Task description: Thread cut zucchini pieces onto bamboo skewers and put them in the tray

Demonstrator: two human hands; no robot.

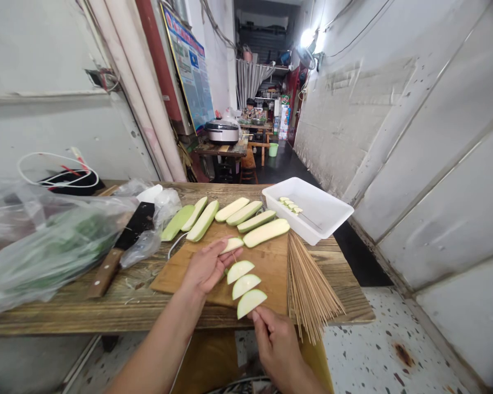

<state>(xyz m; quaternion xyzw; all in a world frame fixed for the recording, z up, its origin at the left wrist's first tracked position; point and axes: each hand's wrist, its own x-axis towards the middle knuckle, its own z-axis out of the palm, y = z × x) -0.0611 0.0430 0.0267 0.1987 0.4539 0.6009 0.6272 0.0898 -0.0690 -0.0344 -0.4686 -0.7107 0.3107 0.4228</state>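
My right hand (277,334) grips the lower end of a bamboo skewer, which is mostly hidden. Three half-moon zucchini slices (246,287), white with thin green skin, are threaded along it, spaced apart. My left hand (207,268) pinches another pale zucchini slice (232,245) near the skewer's tip; whether the tip has pierced it I cannot tell. Below both hands is a wooden cutting board (181,273). Several lengthwise-cut zucchini pieces (267,232) lie along its far side. A fan of loose bamboo skewers (310,290) rests on the board's right edge.
At the back right, a white plastic tub (328,210) holds a skewer with small slices. On the left lie a cleaver (107,271) with a wooden handle and a plastic bag (66,246) of greens. Another person sits far back, beyond a table with a cooker (222,133).
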